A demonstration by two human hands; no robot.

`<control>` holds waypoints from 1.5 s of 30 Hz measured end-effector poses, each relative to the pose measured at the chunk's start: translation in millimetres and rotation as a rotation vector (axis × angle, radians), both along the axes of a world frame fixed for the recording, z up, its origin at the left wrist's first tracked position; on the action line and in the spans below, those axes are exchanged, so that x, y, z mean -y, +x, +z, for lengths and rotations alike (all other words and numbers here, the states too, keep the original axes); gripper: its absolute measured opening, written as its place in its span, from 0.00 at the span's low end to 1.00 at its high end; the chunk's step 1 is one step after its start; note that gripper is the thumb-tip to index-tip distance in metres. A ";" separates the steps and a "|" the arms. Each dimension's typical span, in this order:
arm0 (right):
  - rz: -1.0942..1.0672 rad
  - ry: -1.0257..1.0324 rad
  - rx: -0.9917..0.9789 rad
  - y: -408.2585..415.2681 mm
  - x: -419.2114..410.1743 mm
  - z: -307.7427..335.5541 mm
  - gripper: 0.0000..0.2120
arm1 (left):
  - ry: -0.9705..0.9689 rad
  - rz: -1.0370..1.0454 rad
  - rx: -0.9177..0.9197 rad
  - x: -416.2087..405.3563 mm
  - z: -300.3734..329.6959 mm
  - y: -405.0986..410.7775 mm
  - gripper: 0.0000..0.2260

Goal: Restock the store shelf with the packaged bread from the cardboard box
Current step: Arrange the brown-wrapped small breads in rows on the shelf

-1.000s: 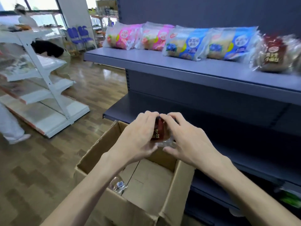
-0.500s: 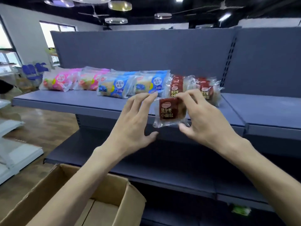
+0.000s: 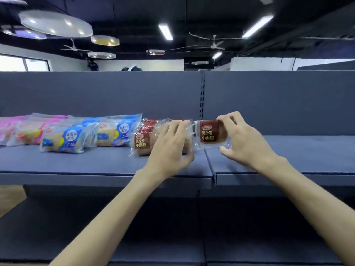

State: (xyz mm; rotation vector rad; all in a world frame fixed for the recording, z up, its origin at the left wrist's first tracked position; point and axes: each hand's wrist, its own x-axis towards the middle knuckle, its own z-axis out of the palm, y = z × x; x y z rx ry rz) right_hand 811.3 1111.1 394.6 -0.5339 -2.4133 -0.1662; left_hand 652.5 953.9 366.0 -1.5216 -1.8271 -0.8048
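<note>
My right hand [image 3: 244,143] pinches a small packet of dark bread with a dark-red label [image 3: 210,134] by its right side. It holds the packet upright just above the grey shelf [image 3: 96,162], at the seam between two shelf sections. Left of it, my left hand [image 3: 171,144] lies with relaxed fingers against the red-labelled packets [image 3: 141,142] standing on the shelf. Its fingertips are near the held packet's left edge. The cardboard box is out of view.
Blue-labelled bread packets [image 3: 63,140] and pink ones [image 3: 19,129] line the shelf to the left. The right shelf section [image 3: 297,150] is bare. A lower shelf [image 3: 134,217] juts out below. The grey back panel [image 3: 115,93] rises behind the goods.
Both hands lifted the red-labelled packet out of the box and up to the shelf, then carried it right. My left hand has come off it and now lies against the shelved red packets.
</note>
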 end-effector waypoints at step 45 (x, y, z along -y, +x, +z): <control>0.042 -0.382 -0.082 -147.0 -176.4 -41.2 0.35 | 0.008 -0.086 -0.005 -109.9 -29.2 -21.1 0.12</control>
